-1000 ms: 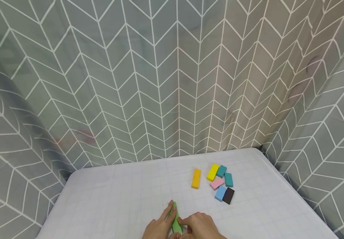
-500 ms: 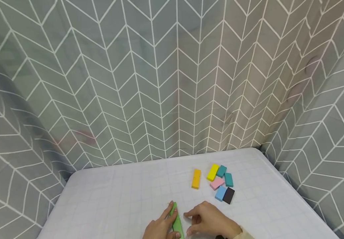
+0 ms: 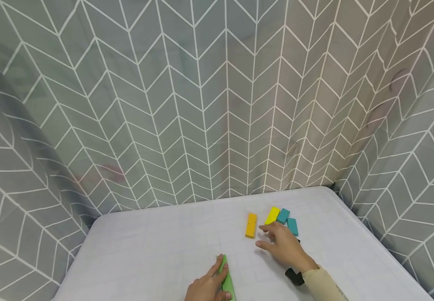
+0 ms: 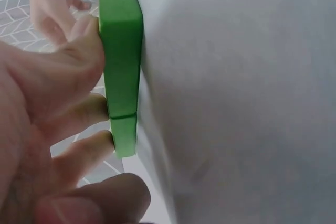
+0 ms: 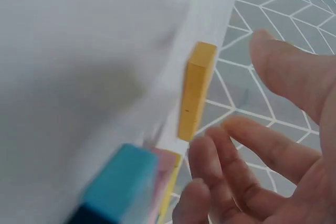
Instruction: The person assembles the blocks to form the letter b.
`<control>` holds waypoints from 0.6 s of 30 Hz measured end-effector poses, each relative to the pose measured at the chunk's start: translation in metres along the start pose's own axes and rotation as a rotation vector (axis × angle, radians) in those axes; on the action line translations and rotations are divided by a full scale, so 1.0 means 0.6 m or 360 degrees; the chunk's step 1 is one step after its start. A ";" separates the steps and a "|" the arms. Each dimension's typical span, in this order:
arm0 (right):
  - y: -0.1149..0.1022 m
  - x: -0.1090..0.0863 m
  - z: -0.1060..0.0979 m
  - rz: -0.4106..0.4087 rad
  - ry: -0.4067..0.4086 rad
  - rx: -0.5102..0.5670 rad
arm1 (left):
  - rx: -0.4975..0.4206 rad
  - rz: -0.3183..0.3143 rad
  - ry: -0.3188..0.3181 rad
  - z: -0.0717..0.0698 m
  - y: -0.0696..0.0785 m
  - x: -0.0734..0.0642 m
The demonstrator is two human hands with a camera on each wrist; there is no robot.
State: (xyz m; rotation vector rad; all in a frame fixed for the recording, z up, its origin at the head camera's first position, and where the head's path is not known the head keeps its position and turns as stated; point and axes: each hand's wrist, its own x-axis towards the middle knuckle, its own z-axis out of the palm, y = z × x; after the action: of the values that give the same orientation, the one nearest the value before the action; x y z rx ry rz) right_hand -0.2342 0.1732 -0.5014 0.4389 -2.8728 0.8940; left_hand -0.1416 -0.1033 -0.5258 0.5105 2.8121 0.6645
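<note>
My left hand (image 3: 206, 287) rests on two green blocks laid end to end (image 3: 227, 285) near the table's front. In the left wrist view, thumb and fingertips press the upper face of the green blocks (image 4: 121, 69), a seam showing between them. My right hand (image 3: 286, 250) is over the block group at right, fingers spread and holding nothing. An orange block (image 3: 251, 225) lies just left of its fingertips. Past the fingers are a yellow block (image 3: 273, 214) and two teal blocks (image 3: 293, 227). The right wrist view shows a pink block (image 5: 165, 167) and a blurred blue block (image 5: 125, 178) beneath the hand.
The white table (image 3: 145, 251) has a rounded far edge. A grey curtain (image 3: 201, 104) with white chevron lines hangs behind it and along both sides. A black strap (image 3: 294, 276) sits at my right wrist, beside a beige sleeve (image 3: 324, 284).
My right hand has left the green blocks and moved right and forward over the coloured blocks, covering the pink and blue ones in the head view. The left hand stays on the green blocks.
</note>
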 end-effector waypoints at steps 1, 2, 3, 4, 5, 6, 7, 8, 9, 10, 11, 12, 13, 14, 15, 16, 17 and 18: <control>-0.001 0.005 0.000 -0.0012 0.0018 -0.0015 | 0.0008 -0.0009 -0.0010 0.000 0.001 0.000; -0.002 0.010 0.001 -0.0029 0.0030 -0.0029 | 0.0014 -0.0023 -0.0022 0.001 0.002 0.000; -0.004 0.016 0.002 -0.0048 0.0041 -0.0058 | 0.0013 -0.0034 -0.0031 0.001 0.004 0.000; -0.006 0.023 0.004 -0.0073 0.0043 -0.0085 | 0.0011 -0.0038 -0.0038 0.001 0.004 -0.001; -0.007 0.029 0.007 -0.0096 0.0036 -0.0118 | 0.0011 -0.0036 -0.0041 0.001 0.004 -0.002; -0.008 0.036 0.009 -0.0120 0.0024 -0.0147 | 0.0008 -0.0034 -0.0046 0.001 0.005 -0.003; -0.008 0.041 0.011 -0.0137 0.0006 -0.0175 | 0.0009 -0.0030 -0.0049 0.001 0.006 -0.004; -0.007 0.047 0.014 -0.0153 -0.0011 -0.0197 | 0.0001 -0.0022 -0.0048 0.002 0.006 -0.005; -0.006 0.052 0.017 -0.0163 -0.0031 -0.0217 | -0.0010 -0.0022 -0.0052 0.003 0.005 -0.006; -0.005 0.056 0.019 -0.0170 -0.0055 -0.0228 | -0.0026 -0.0026 -0.0061 0.005 0.004 -0.005; -0.003 0.060 0.020 -0.0176 -0.0079 -0.0243 | -0.0046 -0.0038 -0.0071 0.006 0.004 -0.004; -0.001 0.063 0.021 -0.0178 -0.0103 -0.0246 | -0.0064 -0.0049 -0.0079 0.008 0.003 -0.003; 0.000 0.065 0.023 -0.0175 -0.0123 -0.0247 | -0.0080 -0.0058 -0.0087 0.010 0.001 -0.002; 0.002 0.067 0.023 -0.0177 -0.0141 -0.0251 | -0.0095 -0.0064 -0.0092 0.012 0.000 -0.001; 0.003 0.069 0.023 -0.0179 -0.0157 -0.0261 | -0.0099 -0.0069 -0.0097 0.013 -0.002 0.000; 0.004 0.071 0.023 -0.0187 -0.0170 -0.0268 | -0.0095 -0.0065 -0.0093 0.014 -0.002 0.001; 0.005 0.073 0.023 -0.0195 -0.0178 -0.0279 | -0.0085 -0.0056 -0.0085 0.014 -0.002 0.001; 0.006 0.076 0.023 -0.0202 -0.0182 -0.0284 | -0.0076 -0.0048 -0.0078 0.014 -0.003 0.001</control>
State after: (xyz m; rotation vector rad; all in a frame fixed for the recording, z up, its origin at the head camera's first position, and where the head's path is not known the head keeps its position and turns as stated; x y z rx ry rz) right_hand -0.2786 0.1573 -0.5065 0.6637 -2.9526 0.6051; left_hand -0.1404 -0.1011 -0.5342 0.4683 2.7455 0.7016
